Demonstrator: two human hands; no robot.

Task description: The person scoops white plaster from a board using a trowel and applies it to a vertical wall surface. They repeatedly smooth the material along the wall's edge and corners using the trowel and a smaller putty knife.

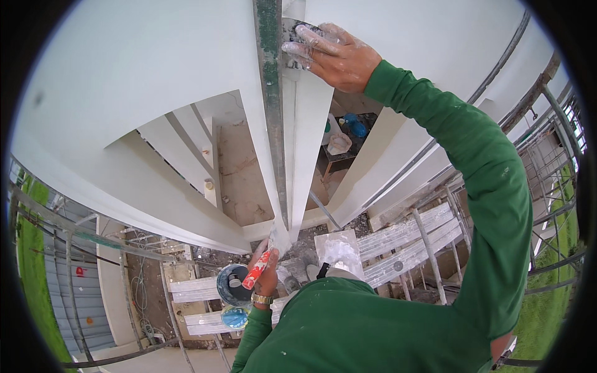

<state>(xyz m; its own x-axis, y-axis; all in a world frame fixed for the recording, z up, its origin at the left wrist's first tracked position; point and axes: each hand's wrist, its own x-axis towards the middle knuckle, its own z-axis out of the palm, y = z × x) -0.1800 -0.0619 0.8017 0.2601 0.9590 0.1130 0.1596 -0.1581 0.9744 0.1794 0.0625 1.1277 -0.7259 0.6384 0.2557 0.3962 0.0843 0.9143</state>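
My right hand [341, 61], smeared with white, is raised to the top of a narrow white column [308, 133]. Its fingers press on a dark, white-smeared flat scraper [292, 31], partly covered by them. Alongside the scraper, a long metal straightedge [272, 87] with worn green patches runs down the column's edge. Low down, my left hand [268, 276] is closed around the red handle of a putty knife [257, 268]. The tool's pale blade end lies against the column's lower part and is hard to make out.
Below the left hand stand a dark bucket [222, 287] and a tub with blue inside [235, 317], on pale planks [196, 290]. Scaffold poles [429, 255] rise on both sides. A white-smeared board [341, 248] lies near my body. Through an opening, a small table [348, 149] holds bags.
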